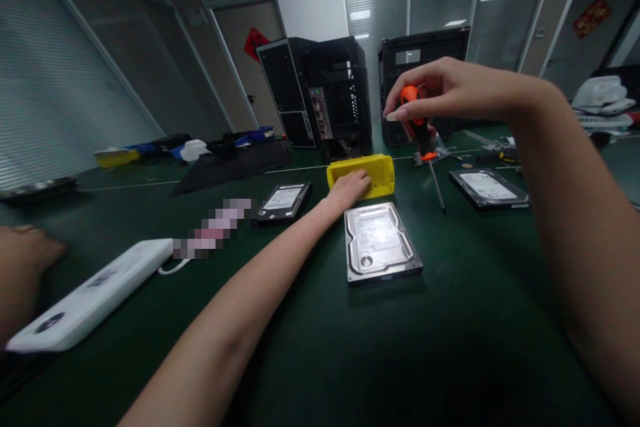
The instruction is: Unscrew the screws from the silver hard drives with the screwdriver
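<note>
My right hand [425, 97] is raised above the table, its fingers closed round the orange and black handle of a screwdriver [423, 140]. The screwdriver's thin shaft points down, with its tip apart from any hard drive. My left hand [351, 187] reaches into a yellow plastic bin [384, 173]; its fingers are bent together, and whatever lies under the fingertips is hidden. Just in front of the bin a silver hard drive [377, 240] lies flat with its label up, and neither hand touches it.
Two more hard drives lie to the left [285, 201] and right [487, 188]. Black computer cases [335, 93] stand behind. A white power strip [100, 293] lies at left, near another person's blurred hand [27, 253]. Pliers with yellow handles [507, 156] and small parts sit at right.
</note>
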`<state>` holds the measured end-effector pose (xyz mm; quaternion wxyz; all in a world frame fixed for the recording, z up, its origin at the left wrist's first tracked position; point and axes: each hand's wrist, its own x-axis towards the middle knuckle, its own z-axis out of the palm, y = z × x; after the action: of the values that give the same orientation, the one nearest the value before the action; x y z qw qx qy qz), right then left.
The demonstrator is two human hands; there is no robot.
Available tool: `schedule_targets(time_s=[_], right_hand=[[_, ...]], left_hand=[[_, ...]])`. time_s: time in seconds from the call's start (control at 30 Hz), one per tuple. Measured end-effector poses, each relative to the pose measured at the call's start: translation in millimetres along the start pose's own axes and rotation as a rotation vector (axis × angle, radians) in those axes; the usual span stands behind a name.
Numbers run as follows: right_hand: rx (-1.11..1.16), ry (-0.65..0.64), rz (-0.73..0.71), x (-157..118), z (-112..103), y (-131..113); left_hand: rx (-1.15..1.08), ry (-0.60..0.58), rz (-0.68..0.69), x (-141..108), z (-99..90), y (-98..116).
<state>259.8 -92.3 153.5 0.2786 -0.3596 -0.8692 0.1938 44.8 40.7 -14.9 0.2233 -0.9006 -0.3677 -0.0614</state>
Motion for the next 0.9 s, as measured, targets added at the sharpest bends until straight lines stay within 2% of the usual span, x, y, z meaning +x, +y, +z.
schedule_targets(time_s=[0.4, 0.6, 0.77, 0.9], right_hand=[[-0.043, -0.037, -0.020, 1.2, 1.2, -0.2], [-0.023, -0.009, -0.019, -0.1, 3.1, 0.5], [-0.057, -0.027, -0.003, 2.0, 1.7, -0.4], [-0.040, -0.041, 0.009, 1.8, 1.8, -2.9]], left_hand=[[0.079, 0.073, 0.066, -0.8, -0.4, -2.3], [0.125, 0.127, 0.131, -7.3, -9.7, -4.9], [0.146, 0.155, 0.180, -25.2, -23.8, -10.5], [0.125, 0.189, 0.187, -56.3, -40.2, -14.2]])
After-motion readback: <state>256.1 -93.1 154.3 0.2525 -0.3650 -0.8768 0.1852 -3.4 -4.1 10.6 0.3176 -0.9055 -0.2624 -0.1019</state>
